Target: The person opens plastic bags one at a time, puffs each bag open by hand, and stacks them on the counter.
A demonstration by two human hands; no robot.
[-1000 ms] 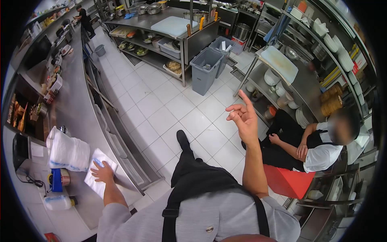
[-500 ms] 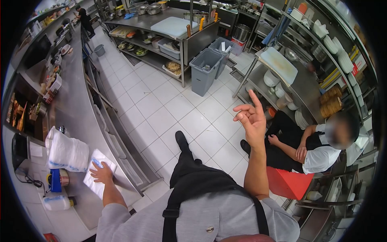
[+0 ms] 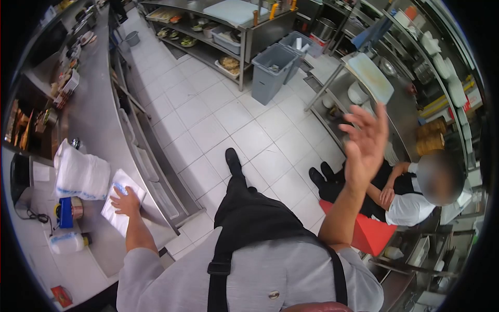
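My left hand (image 3: 125, 200) lies flat with its fingers spread on a white stack of plastic bags or sheets (image 3: 118, 221) with blue print, at the edge of the steel counter (image 3: 91, 125). A larger bundle of white plastic bags (image 3: 83, 174) sits just beyond it. My right hand (image 3: 364, 143) is raised in the air over the floor, fingers apart, holding nothing. Behind it, a cutting board (image 3: 370, 78) rests on a steel table.
A person (image 3: 410, 195) sits on a red seat (image 3: 371, 234) at the right. Grey bins (image 3: 273, 75) stand by a steel worktable. A blue tape dispenser (image 3: 66, 212) and a white bottle (image 3: 67, 243) are near the bags. Shelves with stacked dishes (image 3: 442, 67) line the right.
My right hand has moved to the right and its fingers have spread from a pointing shape. My left hand stays on the white stack. The camera view has shifted slightly.
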